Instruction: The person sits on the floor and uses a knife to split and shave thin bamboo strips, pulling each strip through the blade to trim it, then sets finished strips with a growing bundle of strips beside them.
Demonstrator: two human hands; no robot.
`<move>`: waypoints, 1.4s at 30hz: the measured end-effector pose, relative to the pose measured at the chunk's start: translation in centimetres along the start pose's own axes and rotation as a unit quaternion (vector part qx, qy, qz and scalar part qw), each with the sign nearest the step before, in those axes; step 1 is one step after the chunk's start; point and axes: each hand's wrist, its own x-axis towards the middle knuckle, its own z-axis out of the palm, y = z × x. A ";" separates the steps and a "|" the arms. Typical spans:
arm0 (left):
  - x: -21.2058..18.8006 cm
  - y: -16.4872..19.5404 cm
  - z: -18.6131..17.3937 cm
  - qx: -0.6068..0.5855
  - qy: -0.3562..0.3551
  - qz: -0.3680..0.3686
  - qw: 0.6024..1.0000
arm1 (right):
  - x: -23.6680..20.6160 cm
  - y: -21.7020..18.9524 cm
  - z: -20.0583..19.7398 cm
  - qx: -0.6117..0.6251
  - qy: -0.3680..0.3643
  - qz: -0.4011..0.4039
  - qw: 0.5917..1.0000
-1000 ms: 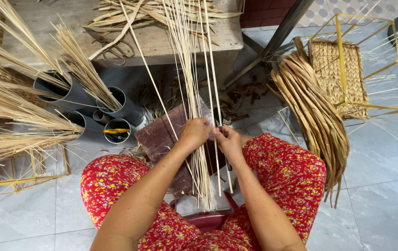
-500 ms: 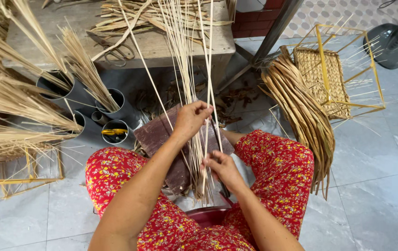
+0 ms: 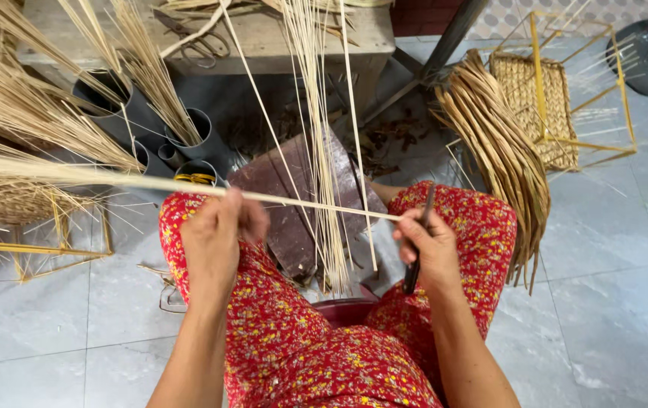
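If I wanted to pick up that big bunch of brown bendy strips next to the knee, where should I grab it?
Probably best around the thick middle of the brown strip bundle, coming from its open side toward the pale floor. There the strips lie packed together in one curved band. The lower ends fan out loose by the red-clothed knee, so a grip there would likely catch only a few.

- Tile floor (image 3: pixel 611 287) right of the wooden board (image 3: pixel 294 196): open.
- Upright reed bundle (image 3: pixel 316 113) rises across the board, blocking its middle.
- Left of board: grey tubes (image 3: pixel 188 132) crowd close.
- Right of board: curved straw bundle (image 3: pixel 502 151) walls the way.
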 end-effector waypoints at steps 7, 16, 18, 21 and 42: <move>-11.1 3.6 4.2 0.224 -0.043 0.359 0.905 | -6.7 -4.8 3.6 -0.085 -0.062 -0.093 0.990; -10.7 5.6 5.4 0.160 -0.161 0.294 0.928 | -11.3 -7.5 4.9 0.039 -0.232 -0.143 0.961; -10.5 5.8 4.7 0.140 -0.201 0.230 0.942 | -12.0 -7.9 4.5 0.024 -0.239 -0.128 0.962; -10.8 6.7 4.4 0.132 -0.207 0.268 0.932 | -12.7 -7.8 4.3 0.033 -0.260 -0.111 0.958; -15.0 9.7 5.8 0.159 -0.239 0.213 0.934 | -15.7 -8.3 1.0 0.224 -0.320 -0.045 0.919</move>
